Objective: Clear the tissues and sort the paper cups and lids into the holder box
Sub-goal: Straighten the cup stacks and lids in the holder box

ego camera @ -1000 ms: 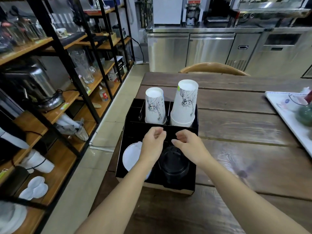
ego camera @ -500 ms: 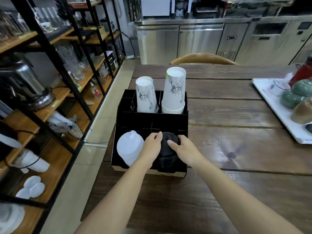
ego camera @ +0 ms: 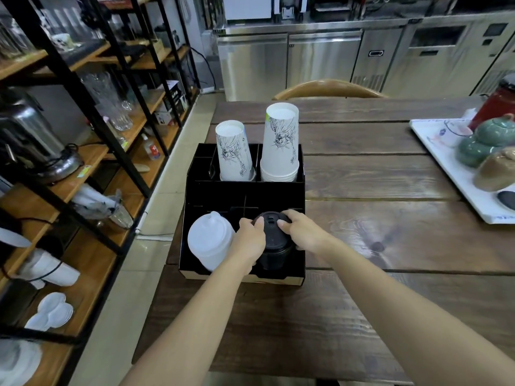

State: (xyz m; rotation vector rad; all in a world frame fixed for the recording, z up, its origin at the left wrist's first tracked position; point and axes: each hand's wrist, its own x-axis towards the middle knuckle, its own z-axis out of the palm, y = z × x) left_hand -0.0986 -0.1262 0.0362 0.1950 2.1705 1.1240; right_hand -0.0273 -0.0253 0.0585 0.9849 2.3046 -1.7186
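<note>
Bare counter (ego camera: 376,176) lies open to my right of the holder box (ego camera: 245,196); tall paper cups (ego camera: 280,143) block the back, white lids (ego camera: 210,240) crowd my left.

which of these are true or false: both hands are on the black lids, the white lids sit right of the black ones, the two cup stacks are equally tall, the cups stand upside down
1. Both hands, left hand and right hand, are on the black lids: true.
2. The white lids sit right of the black ones: false, they sit left.
3. The two cup stacks are equally tall: false, the right cup stack rises higher than the left cup stack.
4. The cups stand upside down in the holder box: true.
</note>
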